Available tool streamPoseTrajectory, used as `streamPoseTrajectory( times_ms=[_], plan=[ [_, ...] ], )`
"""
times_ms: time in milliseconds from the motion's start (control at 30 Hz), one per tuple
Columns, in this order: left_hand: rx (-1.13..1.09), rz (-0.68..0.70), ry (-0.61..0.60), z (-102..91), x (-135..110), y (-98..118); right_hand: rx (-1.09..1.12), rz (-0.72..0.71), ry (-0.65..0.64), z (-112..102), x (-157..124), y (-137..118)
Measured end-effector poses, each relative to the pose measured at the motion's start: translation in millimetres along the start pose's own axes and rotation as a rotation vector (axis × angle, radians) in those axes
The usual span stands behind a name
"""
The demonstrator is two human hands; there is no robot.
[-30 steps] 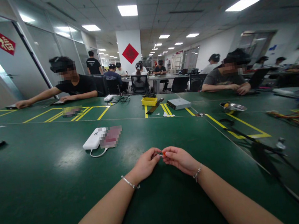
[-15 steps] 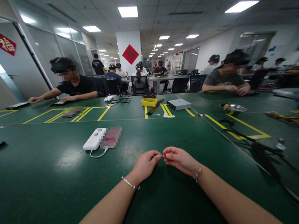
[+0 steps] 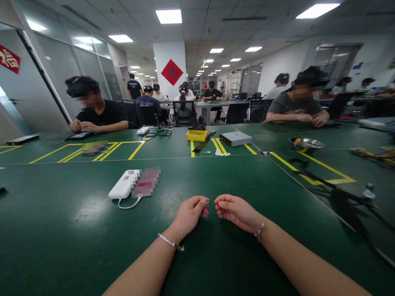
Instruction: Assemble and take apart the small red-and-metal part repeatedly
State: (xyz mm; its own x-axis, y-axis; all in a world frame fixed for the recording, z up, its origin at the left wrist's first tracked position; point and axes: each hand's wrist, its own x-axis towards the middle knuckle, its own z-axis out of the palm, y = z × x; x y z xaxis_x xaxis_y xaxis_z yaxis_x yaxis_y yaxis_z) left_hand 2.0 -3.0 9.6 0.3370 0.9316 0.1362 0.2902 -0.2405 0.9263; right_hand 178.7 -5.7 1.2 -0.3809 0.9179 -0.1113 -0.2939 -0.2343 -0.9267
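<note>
My left hand (image 3: 192, 213) is closed in a pinch over the green table (image 3: 88, 263). A tiny shiny metal piece (image 3: 208, 203) pokes out at its fingertips, too small to name. Just to the right, my right hand (image 3: 238, 211) pinches a small orange-red piece (image 3: 217, 205), mostly covered by the thumb and fingers. A narrow gap separates the two sets of fingertips. Beyond my left hand lie a white power bank (image 3: 125, 184) and a blurred-out flat reddish object (image 3: 147, 181), with a short white cable (image 3: 131, 207) looping in front.
A yellow tray (image 3: 196, 134) and a grey box (image 3: 235, 138) stand farther back. To the right are a metal dish (image 3: 307, 142), black cables (image 3: 345, 195) and colored wires (image 3: 377, 158). Co-workers sit across the table, one at left (image 3: 97, 111), another at right (image 3: 297, 103).
My left hand has shifted slightly left and up, widening the gap between my fingertips. My right hand stays almost still. The co-worker at left has drawn an outstretched arm back in.
</note>
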Motion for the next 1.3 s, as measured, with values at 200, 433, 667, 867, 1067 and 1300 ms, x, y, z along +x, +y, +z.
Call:
streamPoseTrajectory(
  times_ms=[200,433,667,867,1067,1300],
  plan=[
    [-0.087,-0.061,-0.090,0.5,-1,3,0.001,-0.012,0.044,4,0,-1],
    [-0.206,-0.113,-0.157,2.3,-2,2,0.027,-0.034,0.093,3,0,-1],
    [-0.217,-0.044,-0.198,1.8,-4,5,0.034,-0.041,0.121,4,0,-1],
    [-0.268,-0.044,-0.228,4.3,-4,5,-0.049,-0.089,0.181,12,2,3],
    [-0.246,-0.060,-0.205,4.2,-4,4,-0.230,-0.203,0.270,18,3,5],
    [-0.233,-0.045,-0.193,5.7,-3,3,-0.342,-0.247,0.333,21,2,4]
  ],
)
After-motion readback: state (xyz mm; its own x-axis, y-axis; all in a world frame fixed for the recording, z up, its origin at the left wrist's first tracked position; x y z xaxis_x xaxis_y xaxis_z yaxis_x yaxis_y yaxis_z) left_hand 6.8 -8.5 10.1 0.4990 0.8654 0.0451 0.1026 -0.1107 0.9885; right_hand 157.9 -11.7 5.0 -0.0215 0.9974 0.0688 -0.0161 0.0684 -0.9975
